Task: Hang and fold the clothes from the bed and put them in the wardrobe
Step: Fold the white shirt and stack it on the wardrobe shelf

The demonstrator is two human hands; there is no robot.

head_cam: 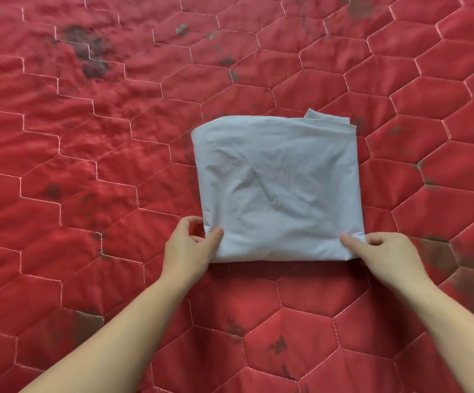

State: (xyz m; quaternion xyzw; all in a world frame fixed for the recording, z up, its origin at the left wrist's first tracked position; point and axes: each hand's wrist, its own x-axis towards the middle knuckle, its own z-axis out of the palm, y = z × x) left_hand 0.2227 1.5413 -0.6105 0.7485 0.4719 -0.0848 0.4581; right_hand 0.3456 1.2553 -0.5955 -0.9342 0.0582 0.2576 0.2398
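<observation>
Folded cloth (278, 188) on the bed (88, 154), both near corners pinched.

The pale blue cloth lies flat in a squarish fold on the red quilt. The left hand (186, 245) pinches its near left corner, thumb on top; the right hand (386, 251) pinches the near right corner, fingers curled round the edge. For a clean next fold, I'd lift both corners level and together, carry them straight to the far edge, and tuck in the loose flap at the far right corner before pressing flat.
</observation>
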